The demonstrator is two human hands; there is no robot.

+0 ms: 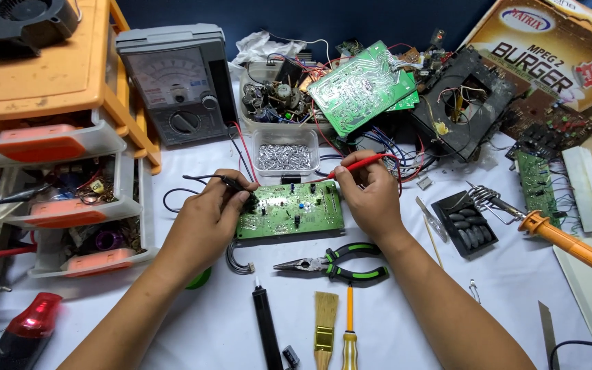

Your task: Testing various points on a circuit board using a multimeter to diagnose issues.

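Observation:
A green circuit board [290, 211] lies flat on the white table in front of me. My left hand [207, 218] rests at the board's left edge and grips a black test probe [231, 182] whose tip touches the board. My right hand [371, 195] sits at the board's right edge and pinches a red test probe [359, 164], pointed down toward the board's upper right corner. Red and black leads run back to a grey analog multimeter [176, 82] standing behind the board.
Pliers [334, 264], a brush [325, 329], a screwdriver [349, 325] and a black pen-shaped tool [266, 329] lie near me. A soldering iron [570, 243] sits at right. Orange drawers [56, 178] stand left. A clear tub of screws [284, 156], spare boards and wires crowd the back.

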